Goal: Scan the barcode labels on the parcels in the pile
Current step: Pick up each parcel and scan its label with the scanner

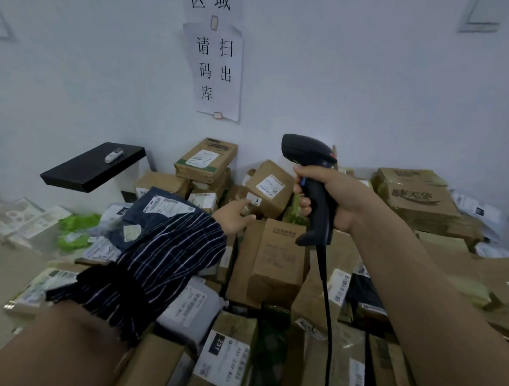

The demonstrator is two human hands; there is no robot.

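Observation:
My right hand point(331, 200) grips the handle of a black corded barcode scanner point(313, 177), held upright above the pile with its head facing away from me toward the far boxes. My left hand point(235, 215), in a striped sleeve, reaches forward with straight fingers and touches a tilted brown cardboard box point(272, 187) that carries a white label and a small tag marked 5. A taller brown box point(277, 260) stands just below both hands. Cardboard parcels and grey mailer bags with barcode labels fill the pile around them.
A black shelf point(92, 167) with a small white device point(114, 155) juts from the wall at left. Paper signs point(218, 73) hang on the white wall. Green bags point(76, 230) lie left; a large printed carton point(417, 198) sits right. The scanner cable point(327, 311) hangs down.

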